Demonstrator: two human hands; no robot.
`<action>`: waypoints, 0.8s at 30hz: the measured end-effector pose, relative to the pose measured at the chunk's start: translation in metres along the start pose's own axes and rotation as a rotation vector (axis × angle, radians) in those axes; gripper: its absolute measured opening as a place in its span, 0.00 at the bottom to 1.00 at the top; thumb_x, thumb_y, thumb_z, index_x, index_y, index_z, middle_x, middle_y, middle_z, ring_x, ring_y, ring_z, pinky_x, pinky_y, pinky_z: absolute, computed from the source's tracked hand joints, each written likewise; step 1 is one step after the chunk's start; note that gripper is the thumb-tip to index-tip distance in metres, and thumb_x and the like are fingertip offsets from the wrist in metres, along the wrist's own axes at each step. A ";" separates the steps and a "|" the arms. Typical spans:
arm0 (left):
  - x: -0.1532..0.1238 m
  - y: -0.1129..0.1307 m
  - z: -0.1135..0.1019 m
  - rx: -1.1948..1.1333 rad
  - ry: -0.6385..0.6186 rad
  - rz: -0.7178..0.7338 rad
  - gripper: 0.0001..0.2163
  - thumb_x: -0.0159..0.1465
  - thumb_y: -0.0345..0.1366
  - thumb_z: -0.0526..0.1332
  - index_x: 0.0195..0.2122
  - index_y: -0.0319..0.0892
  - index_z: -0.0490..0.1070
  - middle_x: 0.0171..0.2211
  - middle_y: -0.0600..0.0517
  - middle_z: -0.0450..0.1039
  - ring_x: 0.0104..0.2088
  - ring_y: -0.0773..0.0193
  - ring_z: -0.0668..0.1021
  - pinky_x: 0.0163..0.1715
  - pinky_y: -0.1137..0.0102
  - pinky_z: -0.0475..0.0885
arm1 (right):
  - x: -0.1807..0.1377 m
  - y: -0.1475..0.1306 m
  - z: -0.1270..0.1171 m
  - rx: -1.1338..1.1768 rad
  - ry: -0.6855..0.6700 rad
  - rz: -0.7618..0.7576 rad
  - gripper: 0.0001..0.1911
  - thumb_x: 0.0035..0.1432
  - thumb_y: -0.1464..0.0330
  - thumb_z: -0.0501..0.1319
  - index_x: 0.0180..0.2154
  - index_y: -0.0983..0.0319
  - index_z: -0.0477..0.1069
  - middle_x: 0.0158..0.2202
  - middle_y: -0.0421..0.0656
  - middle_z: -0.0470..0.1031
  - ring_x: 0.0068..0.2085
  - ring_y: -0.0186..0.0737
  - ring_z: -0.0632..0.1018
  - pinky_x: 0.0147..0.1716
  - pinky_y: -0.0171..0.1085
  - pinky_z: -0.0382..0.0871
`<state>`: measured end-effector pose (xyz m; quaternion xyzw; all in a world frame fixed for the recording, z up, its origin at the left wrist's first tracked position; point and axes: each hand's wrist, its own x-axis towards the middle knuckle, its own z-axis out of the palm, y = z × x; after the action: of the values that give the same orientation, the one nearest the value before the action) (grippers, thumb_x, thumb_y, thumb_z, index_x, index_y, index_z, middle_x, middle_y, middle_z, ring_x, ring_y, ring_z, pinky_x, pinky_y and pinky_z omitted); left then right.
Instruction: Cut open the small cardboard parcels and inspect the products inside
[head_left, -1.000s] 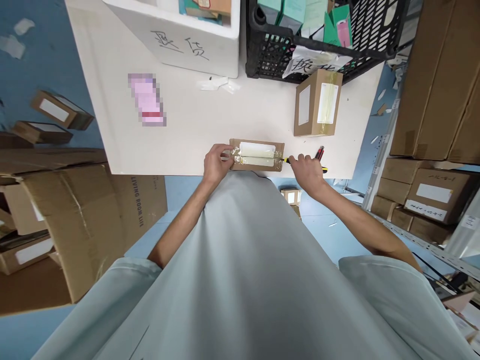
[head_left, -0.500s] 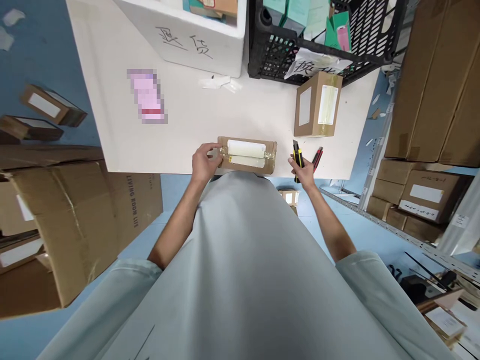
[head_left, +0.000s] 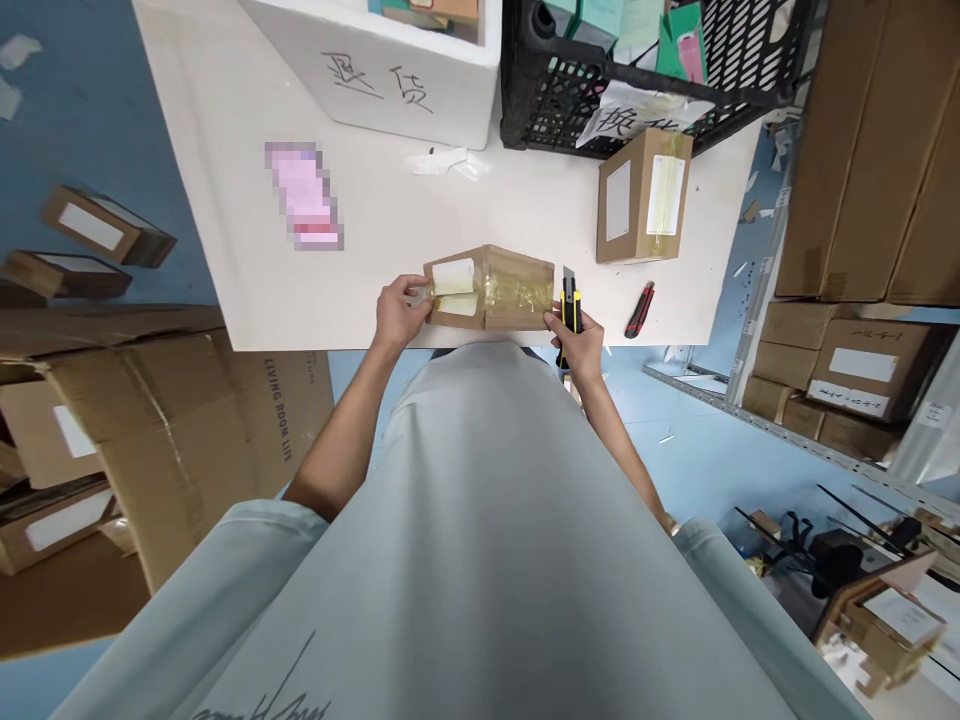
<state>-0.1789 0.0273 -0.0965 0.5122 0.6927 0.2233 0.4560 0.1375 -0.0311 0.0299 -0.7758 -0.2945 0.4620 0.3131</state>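
A small taped cardboard box (head_left: pixel 521 290) is turned at the front edge of the white table, one edge toward the far side. It shows a white label on its left face and shiny tape on its right face. My left hand (head_left: pixel 401 315) pinches the box's left end. A black and yellow utility knife (head_left: pixel 571 305) is gripped in my right hand (head_left: pixel 583 345), its tip pointing away from me. The thumb and finger of that hand also touch the box's lower right corner. Just to the right lies a red and black utility knife (head_left: pixel 640 310).
Behind the knives stands a labelled cardboard box (head_left: pixel 637 215), against a black plastic crate (head_left: pixel 555 100). A white foam bin (head_left: pixel 420 90) stands at the back. A blurred pink item (head_left: pixel 306 195) lies on the left. Large cartons (head_left: pixel 187 430) flank the table.
The small box has been turned so that a taped face shows beside the labelled one. My right hand has moved left with the yellow knife to the box, away from the red knife.
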 end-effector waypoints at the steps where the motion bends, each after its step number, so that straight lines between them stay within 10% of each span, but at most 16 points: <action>1: 0.003 -0.001 0.004 -0.005 -0.016 0.001 0.18 0.56 0.34 0.68 0.49 0.46 0.79 0.53 0.47 0.85 0.48 0.52 0.82 0.50 0.60 0.79 | -0.003 -0.007 0.001 -0.037 0.020 -0.022 0.31 0.59 0.46 0.74 0.54 0.61 0.85 0.42 0.41 0.84 0.29 0.32 0.74 0.31 0.36 0.76; 9: 0.006 -0.007 0.025 -0.047 -0.210 -0.007 0.17 0.54 0.38 0.74 0.44 0.47 0.76 0.50 0.44 0.86 0.49 0.51 0.83 0.55 0.54 0.80 | -0.015 -0.031 0.014 -0.476 0.036 -0.157 0.30 0.71 0.44 0.65 0.55 0.62 0.84 0.38 0.44 0.84 0.39 0.44 0.81 0.40 0.39 0.80; 17: 0.001 0.049 -0.040 -0.191 -0.169 0.229 0.18 0.77 0.51 0.62 0.56 0.46 0.83 0.60 0.44 0.85 0.56 0.55 0.84 0.56 0.62 0.80 | -0.038 -0.024 0.036 -0.651 0.082 -0.252 0.23 0.79 0.53 0.59 0.57 0.62 0.82 0.52 0.53 0.85 0.53 0.52 0.84 0.56 0.45 0.77; 24: 0.013 0.090 -0.060 -0.074 -0.307 0.378 0.10 0.68 0.45 0.74 0.44 0.45 0.87 0.45 0.48 0.87 0.46 0.53 0.85 0.54 0.55 0.82 | -0.079 -0.051 0.044 -0.732 0.052 -0.278 0.29 0.83 0.56 0.51 0.75 0.59 0.68 0.63 0.57 0.83 0.61 0.56 0.84 0.60 0.50 0.78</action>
<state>-0.1858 0.0820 -0.0030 0.6436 0.4984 0.2494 0.5246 0.0577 -0.0489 0.0938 -0.8004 -0.5340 0.2597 0.0823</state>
